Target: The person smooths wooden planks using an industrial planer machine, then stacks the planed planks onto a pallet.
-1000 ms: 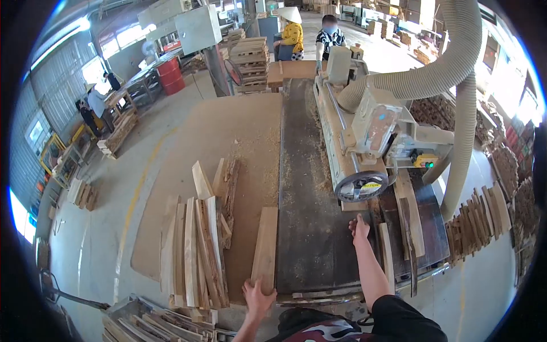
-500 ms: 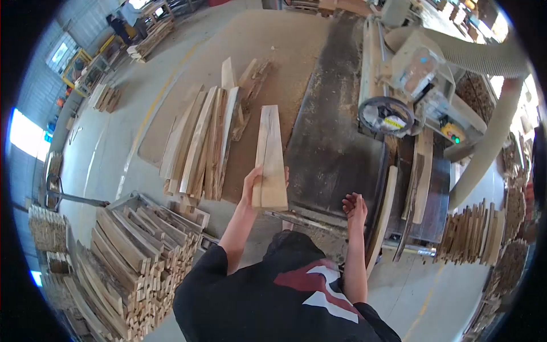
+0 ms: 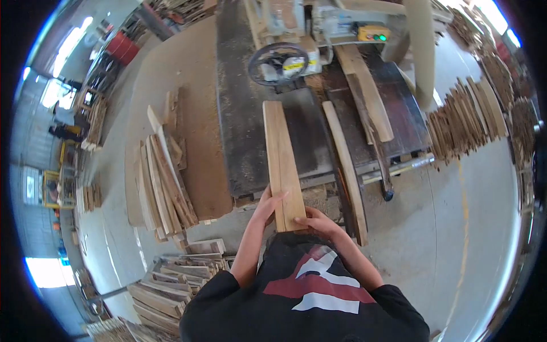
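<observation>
A long wooden board (image 3: 280, 151) with a dark crack along its length points away from my body, its far part over the dark saw table (image 3: 245, 154). My left hand (image 3: 266, 206) is closed around its left edge, thumb on the upper face. On the right edge near the close end, my right hand (image 3: 318, 221) grips the same board, with the fingers underneath hidden. Just right of the board, a narrow wood strip (image 3: 345, 171) lies along the table and sticks out past its front edge.
A black handwheel (image 3: 278, 64) and a yellow control box (image 3: 371, 32) with a green light belong to the machine ahead. Boards (image 3: 162, 182) lie on the brown surface at left. More wood pieces (image 3: 364, 97) rest at right, beyond which stands a lumber stack (image 3: 464, 122).
My view and body have turned right toward the machine. The board has come over the saw table, and my right hand, free before, has taken hold of its near end.
</observation>
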A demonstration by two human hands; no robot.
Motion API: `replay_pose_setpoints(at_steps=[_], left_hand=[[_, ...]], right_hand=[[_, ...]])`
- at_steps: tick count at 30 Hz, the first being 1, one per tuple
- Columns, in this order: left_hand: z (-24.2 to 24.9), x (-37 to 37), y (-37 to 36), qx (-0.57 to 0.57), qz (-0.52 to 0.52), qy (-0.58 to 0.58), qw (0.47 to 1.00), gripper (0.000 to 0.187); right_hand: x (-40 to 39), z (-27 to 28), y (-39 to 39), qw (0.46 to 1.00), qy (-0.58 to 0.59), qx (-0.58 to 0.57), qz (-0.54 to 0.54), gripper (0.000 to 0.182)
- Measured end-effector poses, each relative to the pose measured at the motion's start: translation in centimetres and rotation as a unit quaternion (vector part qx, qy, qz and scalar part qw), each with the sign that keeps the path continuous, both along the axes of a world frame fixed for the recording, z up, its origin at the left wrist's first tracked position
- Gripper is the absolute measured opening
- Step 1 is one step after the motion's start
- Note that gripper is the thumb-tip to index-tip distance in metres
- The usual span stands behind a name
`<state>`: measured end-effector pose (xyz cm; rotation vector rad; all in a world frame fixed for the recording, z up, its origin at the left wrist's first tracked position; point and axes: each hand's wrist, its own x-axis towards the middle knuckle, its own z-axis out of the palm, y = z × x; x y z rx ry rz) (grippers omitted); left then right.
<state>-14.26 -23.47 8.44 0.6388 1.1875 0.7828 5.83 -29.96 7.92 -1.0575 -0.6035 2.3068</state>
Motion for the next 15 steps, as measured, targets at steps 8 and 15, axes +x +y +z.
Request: replay_pose_setpoints(at_steps=[8,15], left_hand=[[-6.7,10.3,3.3,0.334,-0.153,0.517,0.773,0.062],[-7.8,14.8,5.8,0.306,-0.088,0.601,0.733,0.062]], right_hand=[[2.7,-9.0,-1.8,0.916,0.097,-0.132,-0.366,0.021],[2.9,-7.6,0.4,0.938,-0.035,-0.159,-0.305,0.055]])
